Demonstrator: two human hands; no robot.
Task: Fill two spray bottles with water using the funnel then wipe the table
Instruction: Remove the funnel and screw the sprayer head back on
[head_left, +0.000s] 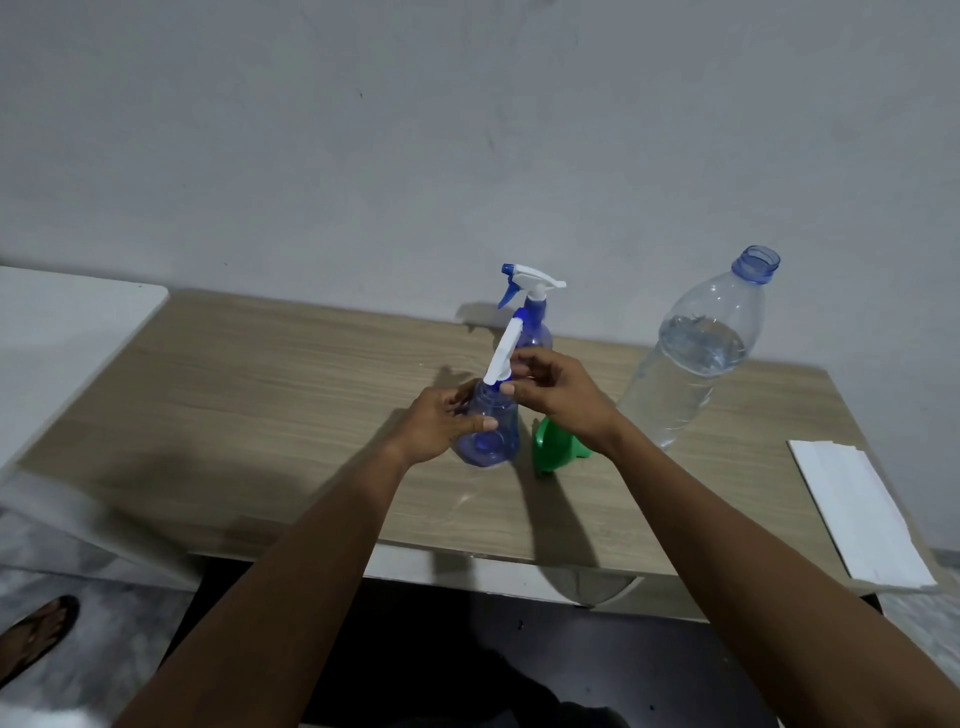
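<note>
Wood-grain worktop (260, 415), seen from above, standing against a grey wall. At its right, a tall clear water bottle (691, 358) stands uncapped and partly filled. A folded white sheet (857, 509) lies flat by the right edge, well apart from the bottles. At centre stands the near spray bottle (491, 436), translucent blue. My left grip (441, 426) is curled round its body from the left, thumb across the front. My right grip (556, 395) pinches its trigger head (501, 353) at the blue collar, and the white head leans up and away toward the wall. I cannot tell whether the collar is seated on the neck. Behind it, near the wall, the far spray bottle (532, 312) stands upright with its head on. The green funnel (550, 447) lies on its side just right of the near spray bottle, partly under my right wrist.
</note>
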